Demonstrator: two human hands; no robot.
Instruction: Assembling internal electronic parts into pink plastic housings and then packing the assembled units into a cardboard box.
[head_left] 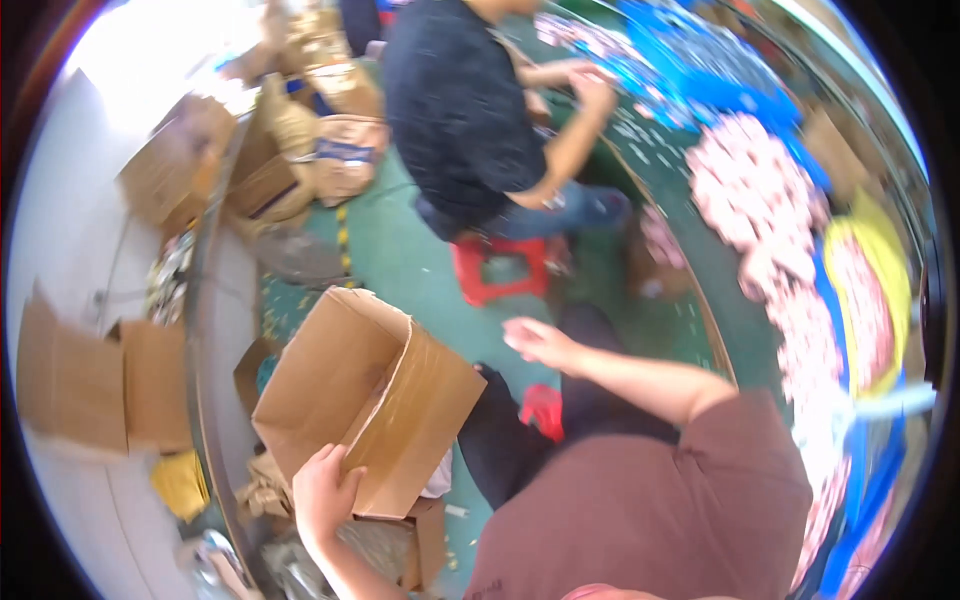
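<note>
As I watch remotely, left hand (322,498) clamped on the edge of an open cardboard box (425,420); right hand (540,342) empty, fingers loosely apart, near dark trousers (608,412).

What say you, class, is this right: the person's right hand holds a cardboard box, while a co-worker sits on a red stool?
Wrong hand: the head view shows the left hand holding the cardboard box, while a co-worker sits on a red stool.
</note>
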